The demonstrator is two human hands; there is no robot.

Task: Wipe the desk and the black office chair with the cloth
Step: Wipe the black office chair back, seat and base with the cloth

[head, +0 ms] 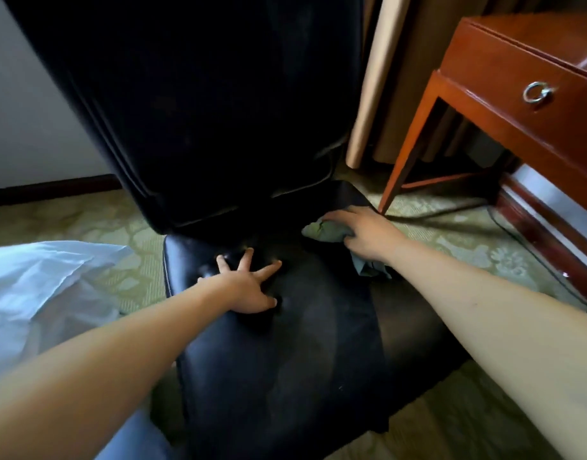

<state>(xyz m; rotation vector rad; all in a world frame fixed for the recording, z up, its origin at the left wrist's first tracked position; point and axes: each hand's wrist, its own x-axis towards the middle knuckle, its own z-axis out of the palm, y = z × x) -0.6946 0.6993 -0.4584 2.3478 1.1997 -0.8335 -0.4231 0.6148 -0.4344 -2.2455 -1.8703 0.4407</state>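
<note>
The black office chair (285,353) fills the middle of the head view, its tall backrest rising at the top centre. My left hand (249,287) rests flat on the back-left of the seat, fingers spread, holding nothing. My right hand (365,234) presses a crumpled grey-green cloth (322,231) onto the back-right corner of the seat, beside the gap under the backrest. Part of the cloth hangs out below my palm. The red-brown wooden desk (504,104) stands to the right, apart from both hands.
The desk has a drawer with a metal ring pull (537,91) and a slanted leg (408,154) close to the chair's right corner. Beige curtains (378,78) hang behind. White bedding (36,287) lies at left. Patterned green carpet covers the floor, with a dark cable at right.
</note>
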